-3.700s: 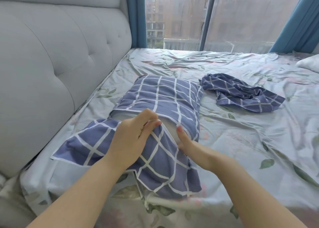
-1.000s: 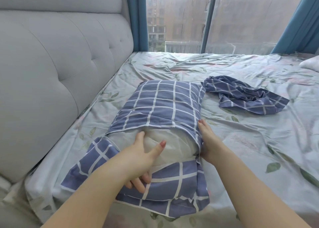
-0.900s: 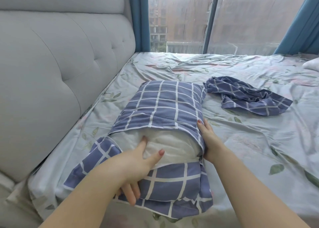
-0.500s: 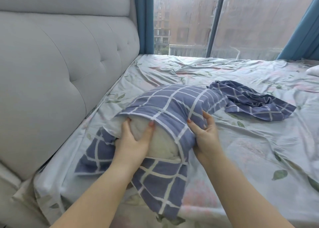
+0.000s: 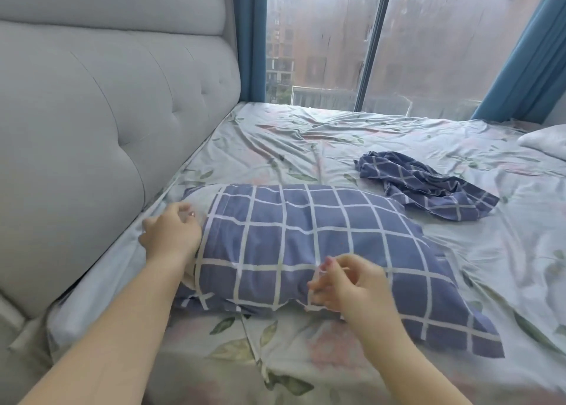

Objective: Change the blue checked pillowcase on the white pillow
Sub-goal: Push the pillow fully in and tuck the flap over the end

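Observation:
The white pillow (image 5: 196,199) lies crosswise on the bed inside a blue checked pillowcase (image 5: 306,239). Only its white end shows, at the left by the headboard. My left hand (image 5: 171,233) sits at that end with its fingers curled round the bare pillow beside the case's opening. My right hand (image 5: 346,285) hovers at the pillow's near edge, blurred, fingers curled over the fabric; I cannot tell whether it grips anything. A loose corner of the case (image 5: 465,328) lies flat at the lower right. A second blue checked pillowcase (image 5: 425,184) lies crumpled beyond the pillow.
A grey padded headboard (image 5: 92,129) runs along the left. The leaf-print sheet (image 5: 306,141) is wrinkled. Another white pillow (image 5: 548,141) lies at the far right edge. A large window (image 5: 337,37) with blue curtains stands behind the bed.
The pillow has swung from lengthwise to crosswise, its open end now at the headboard. The case covers more of the pillow. My right hand moved from the case's side to its near edge.

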